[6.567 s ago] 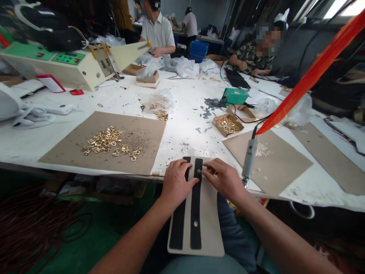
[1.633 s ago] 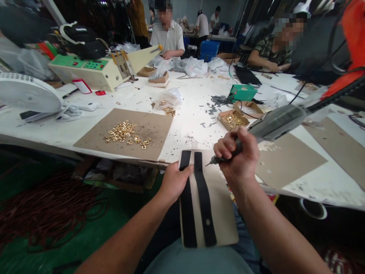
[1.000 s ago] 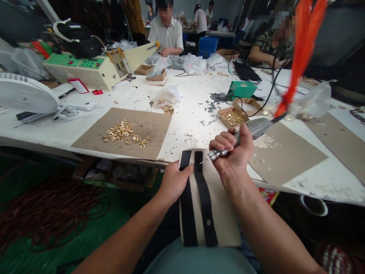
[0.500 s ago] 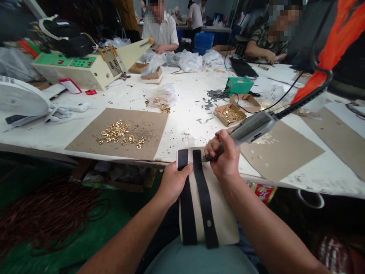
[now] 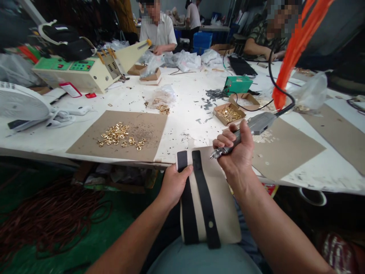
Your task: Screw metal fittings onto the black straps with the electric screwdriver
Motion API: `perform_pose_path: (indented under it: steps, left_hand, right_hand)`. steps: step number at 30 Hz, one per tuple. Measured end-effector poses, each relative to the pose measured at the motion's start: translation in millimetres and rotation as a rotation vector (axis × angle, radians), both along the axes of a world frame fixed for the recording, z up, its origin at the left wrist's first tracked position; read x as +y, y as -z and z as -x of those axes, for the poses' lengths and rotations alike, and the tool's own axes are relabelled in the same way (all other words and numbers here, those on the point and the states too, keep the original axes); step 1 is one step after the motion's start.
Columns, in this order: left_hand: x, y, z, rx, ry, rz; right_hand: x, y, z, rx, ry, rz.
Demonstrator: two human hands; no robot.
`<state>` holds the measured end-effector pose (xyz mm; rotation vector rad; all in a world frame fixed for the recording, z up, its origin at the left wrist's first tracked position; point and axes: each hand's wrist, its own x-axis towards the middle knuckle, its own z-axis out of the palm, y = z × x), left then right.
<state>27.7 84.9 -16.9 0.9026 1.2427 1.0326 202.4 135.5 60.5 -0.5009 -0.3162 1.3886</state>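
Observation:
A beige bag panel [image 5: 219,198] with two black straps rests on my lap, its far end against the table edge. My left hand [image 5: 176,182] grips its left side, thumb over the left black strap [image 5: 188,213]. Near the lower end of the right black strap [image 5: 203,186] sits a small round metal piece [image 5: 211,224]. In my right hand [image 5: 238,150] is a grey electric screwdriver [image 5: 261,122], fingers wrapped round its body. The bit end points left, above the panel's upper right and apart from the straps.
Gold buckles [image 5: 114,133] lie on a brown board [image 5: 85,142] at left. A cardboard box [image 5: 229,114] holds small gold parts, near a green box [image 5: 237,84]. Orange strips [image 5: 288,72] hang by the screwdriver's cord. Two people sit across the table; a fan [image 5: 23,102] stands left.
My right hand has drawn the screwdriver up and to the right, off the right strap's upper end. The orange strips have swung left. My left hand keeps its grip.

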Motion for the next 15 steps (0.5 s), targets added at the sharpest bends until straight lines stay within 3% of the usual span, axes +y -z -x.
perform_pose_path:
  steps: [2,6,9,12,15]
  left_hand:
    - [0.5,-0.5,1.2,-0.006,-0.015,0.01]
    - [1.1,-3.5,5.2,-0.078,-0.004,0.001]
    - [1.1,-7.7,7.5,-0.195,0.013,0.017]
    - [4.5,-11.8,10.6,-0.251,0.036,0.019]
    - [12.6,-13.1,18.1,-0.232,0.034,0.017]
  right_hand:
    - [-4.0,14.2,-20.2,-0.21,0.07,0.101]
    - [-21.4,60.1,-81.5,-0.745,0.242,0.284]
    - [-35.9,83.9,-125.3,-1.077,0.244,0.395]
    - [-43.9,88.3,-146.9,-1.327,0.235,0.532]
    - [-42.4,83.5,-150.9,-1.66,0.241,0.629]
